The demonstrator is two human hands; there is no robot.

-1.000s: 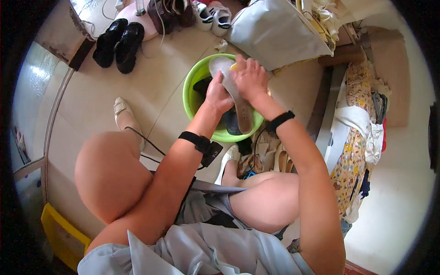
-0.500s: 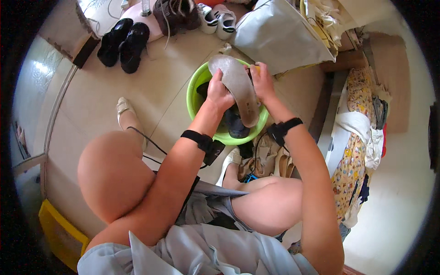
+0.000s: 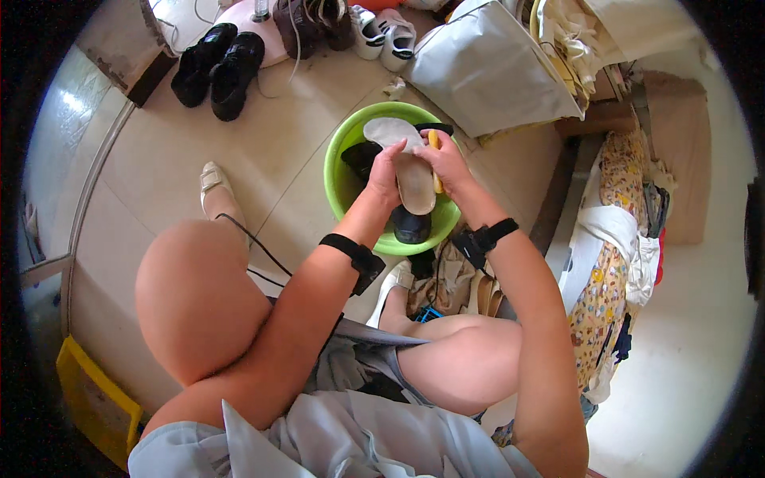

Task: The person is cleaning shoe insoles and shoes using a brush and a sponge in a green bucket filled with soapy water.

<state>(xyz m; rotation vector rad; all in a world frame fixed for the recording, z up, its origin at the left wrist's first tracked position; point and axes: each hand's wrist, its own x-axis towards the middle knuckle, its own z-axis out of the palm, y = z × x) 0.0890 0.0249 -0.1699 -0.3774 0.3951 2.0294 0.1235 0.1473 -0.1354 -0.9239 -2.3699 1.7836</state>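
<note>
A shoe insole (image 3: 416,187), pale grey at one end and beige at the other, is in my left hand (image 3: 386,175), held over a lime-green basin (image 3: 335,185). The left fingers are closed around its middle. My right hand (image 3: 450,166) is closed on a slim yellow tool (image 3: 436,140), its fingertips touching the insole's edge; the hand covers most of the tool, so its kind is unclear. Inside the basin, a black shoe (image 3: 412,226) lies below the insole, and another dark item (image 3: 361,158) rests at the left wall.
Black shoes (image 3: 233,76), brown shoes (image 3: 319,28) and white sneakers (image 3: 396,44) stand at the far side. A large pale bag (image 3: 494,72) is beyond the basin. Patterned fabric (image 3: 610,279) lines the right. A yellow frame (image 3: 96,398) sits at lower left.
The insole has turned more upright and drawn slightly left, with its other face now showing. My right hand has shifted down and left, and the yellow tool shows more.
</note>
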